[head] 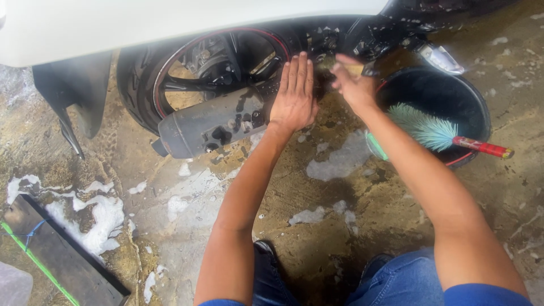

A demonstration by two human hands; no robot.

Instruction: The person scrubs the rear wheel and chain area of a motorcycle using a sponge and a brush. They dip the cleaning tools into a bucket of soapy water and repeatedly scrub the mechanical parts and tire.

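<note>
My left hand (293,93) lies flat, fingers together, on the front end of a grey motorcycle exhaust muffler (207,123). My right hand (352,85) is closed around a small brush with a pale handle (356,69), held against the dark engine parts beside the muffler. Behind the muffler sits the black rear wheel (212,62) with a red rim stripe. The white bodywork (141,25) of the motorcycle covers the top of the view.
A black bucket (473,99) stands at the right with a teal bristle brush (425,127) on a red handle lying across its rim. The concrete floor is wet with patches of soap foam (96,218). A dark plank (62,258) lies at lower left.
</note>
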